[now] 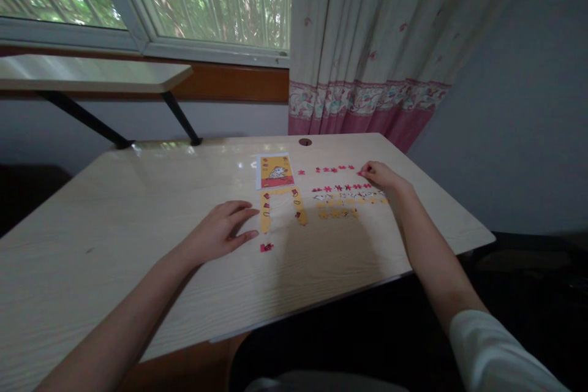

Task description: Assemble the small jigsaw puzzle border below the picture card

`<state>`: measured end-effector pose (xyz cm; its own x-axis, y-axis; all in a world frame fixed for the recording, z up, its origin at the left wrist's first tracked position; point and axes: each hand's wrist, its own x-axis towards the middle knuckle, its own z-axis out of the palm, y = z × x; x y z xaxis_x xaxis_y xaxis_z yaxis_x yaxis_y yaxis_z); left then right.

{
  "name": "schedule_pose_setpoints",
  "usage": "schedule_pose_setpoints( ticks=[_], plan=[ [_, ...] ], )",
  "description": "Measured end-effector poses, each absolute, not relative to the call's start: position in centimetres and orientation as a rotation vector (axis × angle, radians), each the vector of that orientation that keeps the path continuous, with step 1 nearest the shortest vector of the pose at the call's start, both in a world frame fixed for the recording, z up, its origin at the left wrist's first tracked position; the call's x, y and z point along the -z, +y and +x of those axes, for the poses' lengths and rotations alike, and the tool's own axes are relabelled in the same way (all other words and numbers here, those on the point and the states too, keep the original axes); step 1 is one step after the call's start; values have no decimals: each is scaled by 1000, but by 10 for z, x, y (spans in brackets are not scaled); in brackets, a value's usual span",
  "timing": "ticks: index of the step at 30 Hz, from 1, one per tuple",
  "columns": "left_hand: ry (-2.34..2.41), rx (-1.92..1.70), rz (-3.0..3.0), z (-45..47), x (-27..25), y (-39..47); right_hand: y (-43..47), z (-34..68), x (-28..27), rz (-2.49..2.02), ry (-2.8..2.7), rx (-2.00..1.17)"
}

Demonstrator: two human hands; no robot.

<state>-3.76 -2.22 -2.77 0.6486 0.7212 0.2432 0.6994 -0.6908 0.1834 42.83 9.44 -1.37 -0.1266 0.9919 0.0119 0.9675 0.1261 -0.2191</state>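
My left hand (pixel 227 226) rests open on the table, fingers apart, its fingertips beside the left edge of a partly joined yellow jigsaw puzzle (pixel 265 220). The joined pieces form a top and two sides. Just below lies a small joined group of red puzzle pieces (pixel 266 247). Above the puzzle is a printed reference picture (pixel 276 170) of a white animal on yellow and red. At the right, my right hand (pixel 377 174) pinches a red puzzle piece (pixel 361 173) at the end of the top row of red pieces (pixel 334 169).
More loose pieces lie in rows: red pieces (pixel 340 188), white ones (pixel 342 196) and yellow ones (pixel 337 213), partly hidden by my right forearm. A raised shelf (pixel 92 73) stands at the back left. A cable hole (pixel 305 142) is near the table's back edge, before a curtain (pixel 358 43).
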Motion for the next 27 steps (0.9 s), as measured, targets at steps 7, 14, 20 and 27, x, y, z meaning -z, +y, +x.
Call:
schedule_pose_setpoints(
  ticks=[7,14,20,27],
  plan=[
    [1148,-486,2784,-32,27,-24,54,365,-24,-1572,-2202,-570],
    [1147,-476,2781,-31,26,-26,-7,279,-24,-1076,-2634,-1095],
    [1125,-421,2800,-32,24,-28,-11,274,-13,-1206,-2646,-1096],
    [1137,-441,2785,-28,24,-29,-12,271,-9,-1203,-2659,-998]
  ],
)
